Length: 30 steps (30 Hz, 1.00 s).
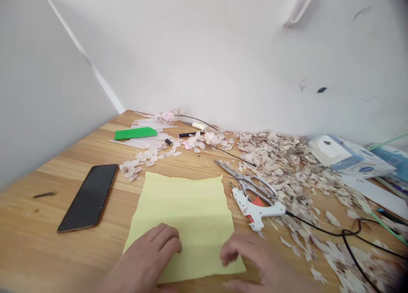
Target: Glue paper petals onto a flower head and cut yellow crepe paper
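A sheet of yellow crepe-like paper (188, 199) with faint creases and a wavy top edge lies flat on the table in front of me. Over its lower left part rests my left hand (153, 252), fingers loosely bent and holding nothing that shows; its thumb is mostly hidden. My right hand (255, 259), slightly blurred, hovers at the paper's lower right edge, with thumb and fingers apart and nothing between them. Just beyond it lie a white glue gun (255, 209) with an orange trigger and a pair of metal scissors (247, 180).
A black phone (89, 197) lies left of the paper. Loose pale petals (274, 150) cover the right side. Farther back are a green strip (135, 133), translucent sticks (153, 124) and flower stems (229, 153). A black cord (318, 230) and a blue-white packet (350, 155) are at right.
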Each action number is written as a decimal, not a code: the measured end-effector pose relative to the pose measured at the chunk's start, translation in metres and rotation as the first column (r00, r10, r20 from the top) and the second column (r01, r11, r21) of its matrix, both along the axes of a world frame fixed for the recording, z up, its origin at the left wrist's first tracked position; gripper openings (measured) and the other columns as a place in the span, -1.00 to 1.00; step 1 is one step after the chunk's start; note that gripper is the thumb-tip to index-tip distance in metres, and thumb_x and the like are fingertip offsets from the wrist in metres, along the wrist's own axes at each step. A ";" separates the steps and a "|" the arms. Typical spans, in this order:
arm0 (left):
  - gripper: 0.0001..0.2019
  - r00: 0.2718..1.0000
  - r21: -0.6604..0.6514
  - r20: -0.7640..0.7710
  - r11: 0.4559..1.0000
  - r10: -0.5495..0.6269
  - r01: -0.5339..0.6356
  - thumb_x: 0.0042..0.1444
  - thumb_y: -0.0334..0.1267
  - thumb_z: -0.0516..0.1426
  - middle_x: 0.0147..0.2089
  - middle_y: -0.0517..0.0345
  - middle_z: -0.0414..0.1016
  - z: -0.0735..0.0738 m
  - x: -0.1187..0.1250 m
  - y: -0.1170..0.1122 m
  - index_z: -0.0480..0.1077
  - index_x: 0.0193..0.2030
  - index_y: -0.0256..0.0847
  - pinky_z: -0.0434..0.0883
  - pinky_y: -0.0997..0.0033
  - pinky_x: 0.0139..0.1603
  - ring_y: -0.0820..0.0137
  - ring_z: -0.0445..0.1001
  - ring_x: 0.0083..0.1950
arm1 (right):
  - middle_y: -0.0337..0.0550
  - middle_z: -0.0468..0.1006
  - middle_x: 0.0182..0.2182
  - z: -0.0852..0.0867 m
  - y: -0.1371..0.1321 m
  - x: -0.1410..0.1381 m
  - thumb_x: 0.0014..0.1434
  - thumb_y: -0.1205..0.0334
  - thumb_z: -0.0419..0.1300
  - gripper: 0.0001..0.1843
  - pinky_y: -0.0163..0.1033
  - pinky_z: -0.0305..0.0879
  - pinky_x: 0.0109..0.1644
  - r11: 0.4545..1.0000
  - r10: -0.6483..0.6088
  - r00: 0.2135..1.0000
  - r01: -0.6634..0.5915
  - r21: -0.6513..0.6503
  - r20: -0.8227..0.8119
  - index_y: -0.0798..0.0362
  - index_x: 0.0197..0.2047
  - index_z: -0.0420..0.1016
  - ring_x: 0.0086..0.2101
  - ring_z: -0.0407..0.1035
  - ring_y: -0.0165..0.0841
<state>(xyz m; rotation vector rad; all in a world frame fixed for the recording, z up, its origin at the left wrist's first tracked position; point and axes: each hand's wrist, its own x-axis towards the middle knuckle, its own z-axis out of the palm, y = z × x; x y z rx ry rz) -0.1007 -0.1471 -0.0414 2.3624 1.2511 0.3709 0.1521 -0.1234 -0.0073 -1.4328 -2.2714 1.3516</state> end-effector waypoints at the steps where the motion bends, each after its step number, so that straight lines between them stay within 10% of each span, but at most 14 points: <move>1: -0.69 1.000 0.015 -0.016 1.000 -0.013 0.013 -0.13 -0.16 0.25 -0.14 0.13 0.42 -0.002 0.001 -0.001 0.32 -0.21 -0.07 0.39 0.32 -0.19 0.27 0.38 -0.16 | -0.20 0.51 -0.22 -0.002 0.001 0.001 -0.10 0.35 0.32 -0.74 -0.22 0.23 -0.02 0.992 0.063 0.996 -0.070 0.109 0.069 0.01 -0.26 0.47 -0.13 0.34 -0.27; 9: -0.81 0.951 0.090 -0.307 0.994 -0.025 0.055 -0.07 -0.43 0.09 -0.17 0.01 0.42 -0.002 0.014 0.021 0.35 -0.25 -0.20 0.36 0.14 -0.08 0.16 0.36 -0.09 | -0.11 0.45 -0.15 -0.033 0.008 -0.011 0.03 0.49 0.10 -0.66 -0.12 0.26 -0.02 0.788 0.221 0.903 -0.387 0.478 0.368 0.06 -0.10 0.35 -0.13 0.28 -0.22; 22: -0.76 0.865 -0.031 -0.501 0.999 -0.008 -0.009 -0.10 -0.58 0.01 -0.40 0.07 0.44 -0.002 -0.011 0.032 0.39 -0.36 -0.21 0.32 0.37 -0.46 0.28 0.45 -0.46 | -0.10 0.52 -0.25 -0.054 0.025 -0.031 0.07 0.53 0.12 -0.81 -0.19 0.29 -0.01 0.598 0.210 0.932 -0.362 0.715 0.296 0.14 -0.23 0.38 -0.10 0.34 -0.24; 30: -0.75 0.879 -0.227 -0.475 0.959 0.043 -0.170 0.06 -0.47 -0.08 -0.25 0.04 0.50 0.037 0.010 0.042 0.42 -0.36 -0.24 0.37 0.35 -0.28 0.28 0.48 -0.26 | -0.18 0.53 -0.26 -0.048 0.016 -0.024 0.12 0.42 0.14 -0.75 -0.23 0.32 -0.19 0.857 0.053 0.989 -0.115 0.503 0.135 0.03 -0.11 0.36 -0.27 0.42 -0.31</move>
